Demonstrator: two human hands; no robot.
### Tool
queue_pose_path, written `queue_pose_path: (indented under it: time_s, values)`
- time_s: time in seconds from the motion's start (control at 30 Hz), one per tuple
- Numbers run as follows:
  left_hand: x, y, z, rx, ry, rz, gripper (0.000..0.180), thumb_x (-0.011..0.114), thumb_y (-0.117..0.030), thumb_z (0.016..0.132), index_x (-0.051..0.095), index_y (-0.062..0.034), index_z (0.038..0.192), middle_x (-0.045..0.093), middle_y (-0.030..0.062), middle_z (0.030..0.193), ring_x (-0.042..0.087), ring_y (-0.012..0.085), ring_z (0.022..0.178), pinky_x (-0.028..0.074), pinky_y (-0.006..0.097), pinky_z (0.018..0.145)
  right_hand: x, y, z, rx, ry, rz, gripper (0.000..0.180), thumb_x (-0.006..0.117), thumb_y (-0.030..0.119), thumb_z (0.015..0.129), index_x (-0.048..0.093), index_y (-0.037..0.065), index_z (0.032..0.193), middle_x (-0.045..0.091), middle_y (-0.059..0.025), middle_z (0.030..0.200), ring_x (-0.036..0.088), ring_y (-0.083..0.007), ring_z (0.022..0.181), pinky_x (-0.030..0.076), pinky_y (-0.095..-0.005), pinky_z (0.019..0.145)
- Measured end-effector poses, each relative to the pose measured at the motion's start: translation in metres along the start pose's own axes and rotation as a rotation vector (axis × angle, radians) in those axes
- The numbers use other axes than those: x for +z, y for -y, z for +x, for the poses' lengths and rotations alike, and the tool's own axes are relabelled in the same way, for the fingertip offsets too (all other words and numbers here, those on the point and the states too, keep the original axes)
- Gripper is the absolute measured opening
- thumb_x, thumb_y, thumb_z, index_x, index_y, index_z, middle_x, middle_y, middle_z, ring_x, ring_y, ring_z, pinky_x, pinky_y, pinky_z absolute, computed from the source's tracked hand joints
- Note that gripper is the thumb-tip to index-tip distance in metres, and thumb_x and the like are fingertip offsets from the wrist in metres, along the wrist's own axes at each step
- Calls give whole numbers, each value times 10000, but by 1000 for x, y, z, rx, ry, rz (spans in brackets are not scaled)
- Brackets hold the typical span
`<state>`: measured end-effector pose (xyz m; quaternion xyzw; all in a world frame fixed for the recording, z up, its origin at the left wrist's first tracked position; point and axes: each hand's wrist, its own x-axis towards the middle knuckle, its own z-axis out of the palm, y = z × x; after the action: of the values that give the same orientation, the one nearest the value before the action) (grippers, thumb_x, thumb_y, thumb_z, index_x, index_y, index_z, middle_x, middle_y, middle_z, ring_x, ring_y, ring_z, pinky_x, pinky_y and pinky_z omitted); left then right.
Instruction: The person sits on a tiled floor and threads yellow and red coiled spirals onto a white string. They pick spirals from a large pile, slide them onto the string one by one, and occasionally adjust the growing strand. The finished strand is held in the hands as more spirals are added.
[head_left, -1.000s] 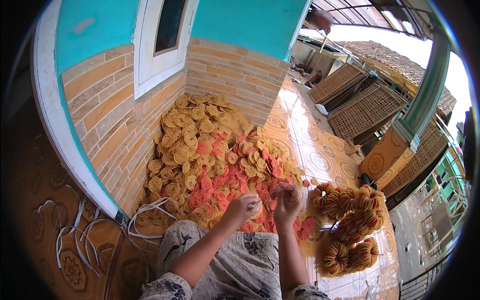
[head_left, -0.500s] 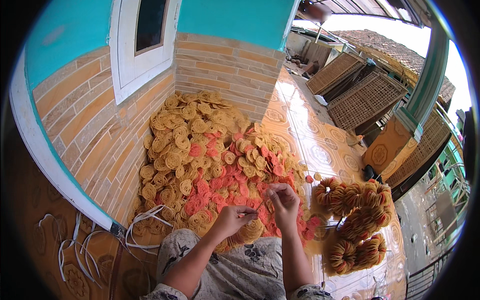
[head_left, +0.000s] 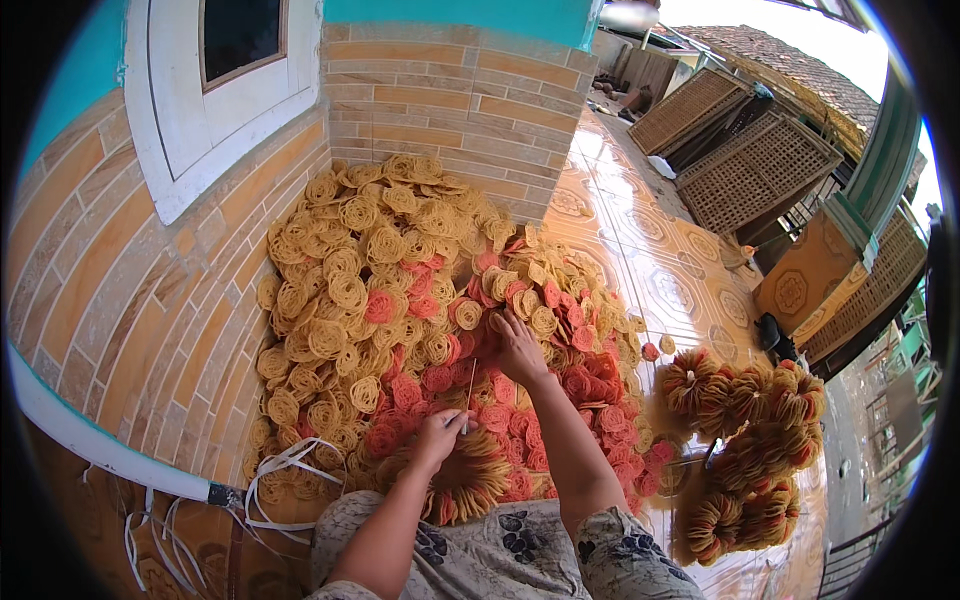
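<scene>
A large heap of round, lacy noodle crackers (head_left: 340, 290), yellow and coral red, fills the floor in front of me. My left hand (head_left: 440, 437) is closed in a pinch on a thin, pale, straight strand (head_left: 471, 385) that points up toward the heap. Below that hand, a ring of strung yellow crackers (head_left: 470, 475) lies against my lap, partly covered by my left forearm. Farther forward, my right hand (head_left: 517, 347) reaches into the middle of the heap with fingers extended. Its fingertips are at the crackers; I see nothing clearly held there.
Bundles of strung crackers (head_left: 745, 445) lie on the tiles at the right. White strips (head_left: 290, 465) hang at the left by a low ledge. A brick-patterned wall (head_left: 450, 95) bounds the heap behind. Woven racks (head_left: 755, 175), a pillar (head_left: 815, 265) and a cat (head_left: 742, 257) are farther right.
My hands were close together above the strung crackers. The right hand has moved forward to the heap; the left has dropped slightly left, keeping its pinch. The view has shifted.
</scene>
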<state>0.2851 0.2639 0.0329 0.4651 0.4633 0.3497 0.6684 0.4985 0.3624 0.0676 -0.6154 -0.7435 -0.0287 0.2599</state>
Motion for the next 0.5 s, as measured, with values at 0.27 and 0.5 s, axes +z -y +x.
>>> queue_pose_path:
  time_s: [0.27,0.5]
  values:
    - [8,5,-3,-204,152,124,235,608,-217,947,683,-39,1080,702,19,939,631,86,804,461,230,708,-3,1,-87,436,164,195,412,608,101,839,536,41,1240,614,-179,1126,607,-315,1003,499,-397,816]
    - [21,-2,-11,-89,285,111,221,678,-139,893,664,13,1053,712,67,925,664,100,829,508,234,741,-52,-20,-128,971,6,1227,271,543,177,959,607,36,1181,673,-48,1013,621,-140,894,460,-264,691]
